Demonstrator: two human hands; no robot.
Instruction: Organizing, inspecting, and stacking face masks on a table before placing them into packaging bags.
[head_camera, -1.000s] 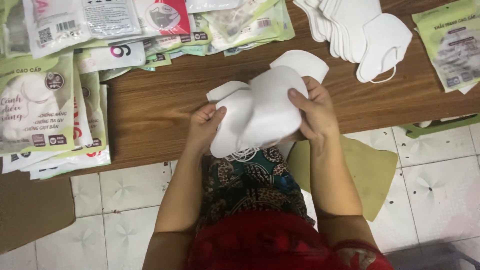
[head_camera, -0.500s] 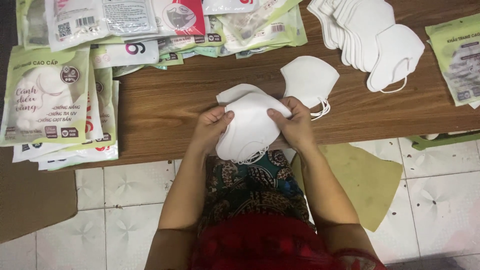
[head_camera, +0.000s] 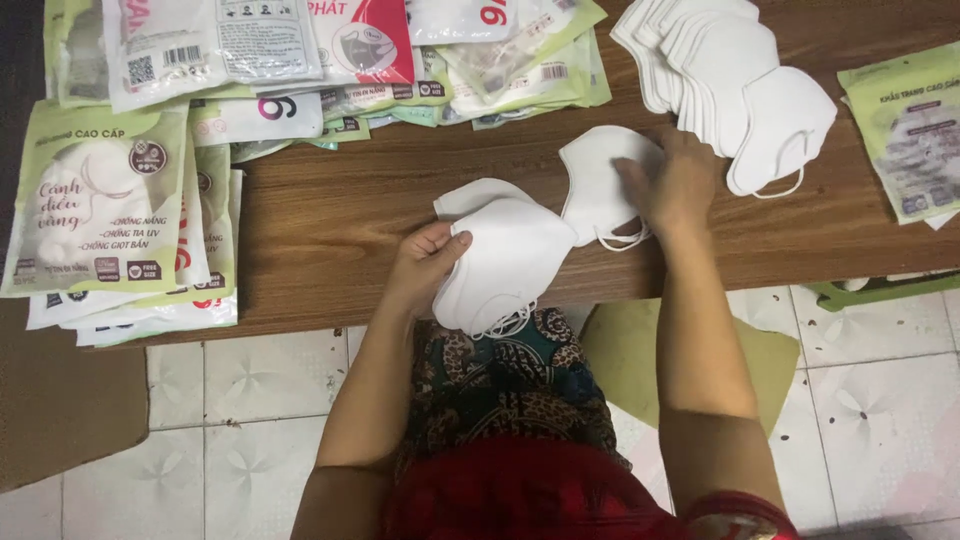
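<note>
My left hand (head_camera: 425, 265) grips a small stack of white face masks (head_camera: 505, 260) by its left edge, held over the near edge of the wooden table (head_camera: 330, 220). My right hand (head_camera: 680, 185) rests flat on a single white mask (head_camera: 600, 185) that lies on the table just right of the stack; its ear loops hang toward me. A fanned row of more white masks (head_camera: 725, 75) lies at the back right, a little beyond my right hand.
Green and white mask packages (head_camera: 100, 200) are piled at the table's left and along the back (head_camera: 360, 45). Another green package (head_camera: 905, 125) lies at the far right. Below the table is white tiled floor (head_camera: 250, 380) with a green sheet (head_camera: 630, 350) on it.
My right hand has let go of the stack and moved right and away onto the single mask on the table. My left hand now holds the stack alone.
</note>
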